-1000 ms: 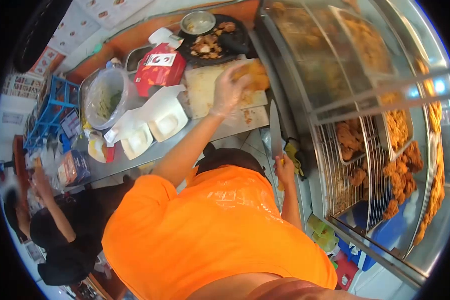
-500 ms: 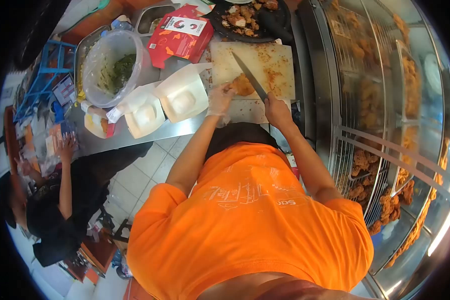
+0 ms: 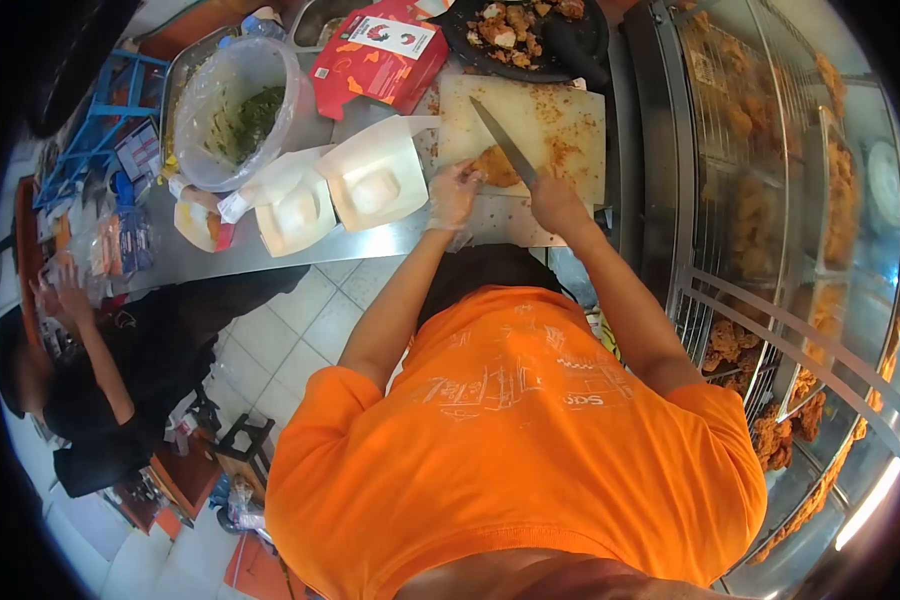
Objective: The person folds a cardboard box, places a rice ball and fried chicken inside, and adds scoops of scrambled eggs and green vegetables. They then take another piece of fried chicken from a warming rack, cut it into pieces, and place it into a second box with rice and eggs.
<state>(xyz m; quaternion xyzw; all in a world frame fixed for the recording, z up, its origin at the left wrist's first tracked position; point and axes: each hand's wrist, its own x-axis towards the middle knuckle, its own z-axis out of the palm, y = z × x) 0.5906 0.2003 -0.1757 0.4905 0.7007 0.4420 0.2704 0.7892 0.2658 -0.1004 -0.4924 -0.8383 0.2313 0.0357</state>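
Note:
My left hand [image 3: 454, 196], in a clear plastic glove, has its fingers closed at the left edge of a piece of fried chicken [image 3: 497, 167]. The golden piece lies on the lower left part of a white cutting board [image 3: 462, 120]. In my right hand [image 3: 560, 206] is the handle of a long kitchen knife [image 3: 503, 141]. Its blade slants up and left across the board, beside the chicken's right edge, the tip pointing away from me. Crumbs [image 3: 566, 150] are scattered over the board.
Left of the board stand two open paper boxes with white contents [image 3: 375, 190], a red carton [image 3: 380, 58] and a plastic tub of green food [image 3: 249, 120]. Behind is a black pan [image 3: 460, 40] of chopped chicken. A fried chicken cabinet [image 3: 682, 150] stands right; a co-worker [image 3: 120, 360], left.
The view has shifted a little. The knife has moved slightly left relative to the board, closer to the chicken. The co-worker's raised arm has moved.

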